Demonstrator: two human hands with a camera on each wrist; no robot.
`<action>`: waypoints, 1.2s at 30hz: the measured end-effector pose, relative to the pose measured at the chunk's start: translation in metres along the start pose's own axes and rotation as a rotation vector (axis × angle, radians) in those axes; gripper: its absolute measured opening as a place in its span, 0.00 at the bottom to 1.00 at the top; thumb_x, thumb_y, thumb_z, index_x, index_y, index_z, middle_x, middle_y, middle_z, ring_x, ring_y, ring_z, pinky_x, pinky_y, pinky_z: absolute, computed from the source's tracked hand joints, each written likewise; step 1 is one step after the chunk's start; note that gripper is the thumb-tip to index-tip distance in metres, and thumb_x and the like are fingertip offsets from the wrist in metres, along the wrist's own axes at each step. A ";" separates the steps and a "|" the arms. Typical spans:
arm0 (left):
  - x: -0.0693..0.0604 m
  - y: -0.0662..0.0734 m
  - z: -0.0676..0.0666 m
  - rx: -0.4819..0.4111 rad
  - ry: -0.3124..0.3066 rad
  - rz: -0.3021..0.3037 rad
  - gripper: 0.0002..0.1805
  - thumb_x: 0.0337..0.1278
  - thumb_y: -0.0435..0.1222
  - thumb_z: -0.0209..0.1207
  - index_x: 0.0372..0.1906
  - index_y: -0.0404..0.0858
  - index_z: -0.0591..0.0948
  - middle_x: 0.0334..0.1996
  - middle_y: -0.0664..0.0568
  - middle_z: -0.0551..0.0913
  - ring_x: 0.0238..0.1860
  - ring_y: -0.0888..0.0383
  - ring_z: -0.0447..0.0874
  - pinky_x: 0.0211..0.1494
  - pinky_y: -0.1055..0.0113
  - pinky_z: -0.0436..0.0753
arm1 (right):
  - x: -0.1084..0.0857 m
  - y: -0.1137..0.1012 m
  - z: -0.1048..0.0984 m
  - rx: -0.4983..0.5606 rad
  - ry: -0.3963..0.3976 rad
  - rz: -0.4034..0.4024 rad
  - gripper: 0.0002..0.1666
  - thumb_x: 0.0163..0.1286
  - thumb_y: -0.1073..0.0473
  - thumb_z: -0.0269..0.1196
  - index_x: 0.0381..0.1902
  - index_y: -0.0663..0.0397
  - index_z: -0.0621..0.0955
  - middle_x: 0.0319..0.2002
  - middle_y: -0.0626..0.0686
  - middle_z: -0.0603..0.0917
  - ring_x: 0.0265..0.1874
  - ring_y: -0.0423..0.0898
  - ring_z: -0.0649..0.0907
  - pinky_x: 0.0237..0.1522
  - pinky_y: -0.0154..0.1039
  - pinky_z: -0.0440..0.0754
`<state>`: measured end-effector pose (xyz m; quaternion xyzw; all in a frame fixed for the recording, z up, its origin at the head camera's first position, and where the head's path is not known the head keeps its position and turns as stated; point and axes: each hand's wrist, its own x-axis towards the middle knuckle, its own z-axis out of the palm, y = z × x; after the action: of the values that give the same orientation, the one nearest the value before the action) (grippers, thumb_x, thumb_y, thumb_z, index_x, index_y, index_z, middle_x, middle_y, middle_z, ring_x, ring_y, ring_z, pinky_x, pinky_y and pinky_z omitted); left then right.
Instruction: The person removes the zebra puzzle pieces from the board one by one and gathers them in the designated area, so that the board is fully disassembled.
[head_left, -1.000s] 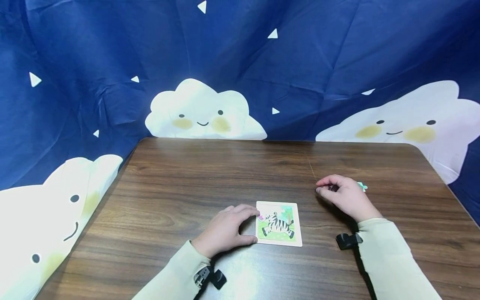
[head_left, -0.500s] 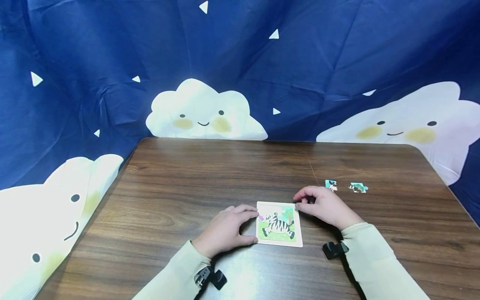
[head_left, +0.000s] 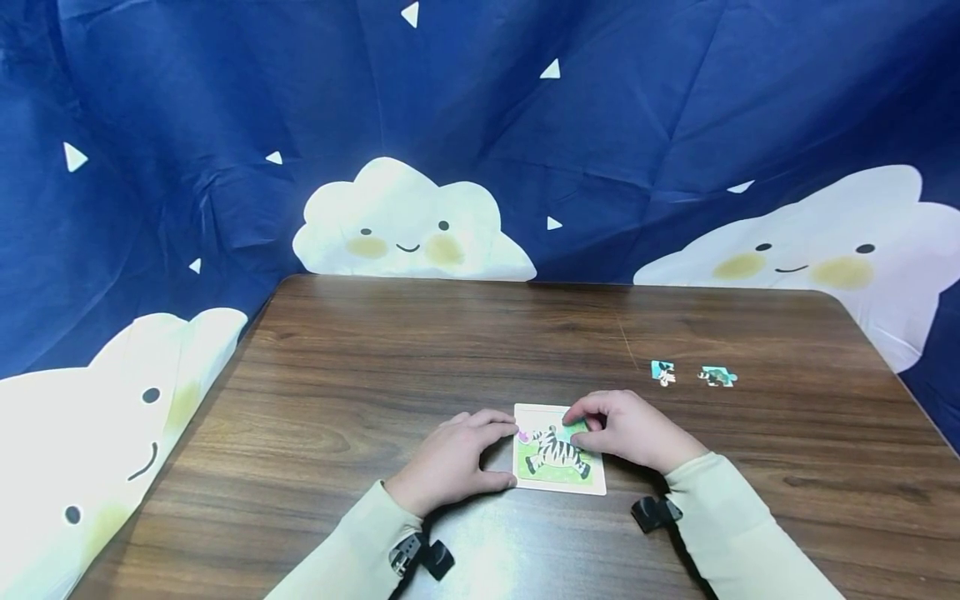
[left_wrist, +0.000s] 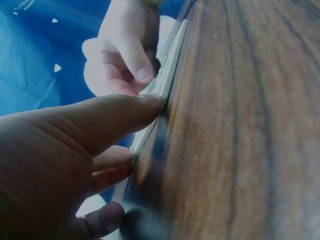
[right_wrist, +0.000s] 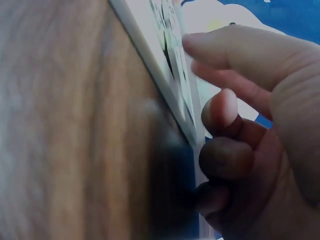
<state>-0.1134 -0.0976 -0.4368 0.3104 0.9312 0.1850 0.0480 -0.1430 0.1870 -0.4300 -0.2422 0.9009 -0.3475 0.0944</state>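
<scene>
A square puzzle board [head_left: 558, 490] with a pale rim and a zebra picture lies on the table in the head view. My left hand [head_left: 447, 468] rests beside its left side, thumb and forefinger touching the edge; the left wrist view shows that thumb [left_wrist: 142, 107] against the rim. My right hand [head_left: 626, 429] is over the board's upper right part. Its thumb and forefinger pinch a small light-blue puzzle piece [head_left: 573, 431], mostly hidden by the fingers. Two loose puzzle pieces, a blue-and-white one [head_left: 663, 372] and a teal one [head_left: 717, 376], lie farther back at the right.
The brown wood-grain table [head_left: 360, 358] extends around the board on all sides. Behind it hangs a blue cloth [head_left: 480, 100] with smiling white clouds and small triangles. Black straps with small cameras are on both sleeves.
My right hand has moved left and nearer from beside the loose pieces to over the board, uncovering the two pieces. My left hand has stayed at the board's left edge.
</scene>
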 end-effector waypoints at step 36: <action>0.000 -0.001 0.000 0.001 0.006 0.011 0.37 0.52 0.57 0.68 0.68 0.49 0.77 0.67 0.61 0.74 0.62 0.55 0.75 0.63 0.54 0.75 | -0.001 -0.012 -0.003 -0.149 0.043 -0.036 0.21 0.54 0.65 0.72 0.48 0.53 0.83 0.43 0.47 0.79 0.40 0.43 0.78 0.45 0.42 0.78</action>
<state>-0.1134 -0.0981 -0.4371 0.3151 0.9296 0.1858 0.0442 -0.1386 0.1815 -0.4199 -0.2573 0.9216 -0.2862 0.0504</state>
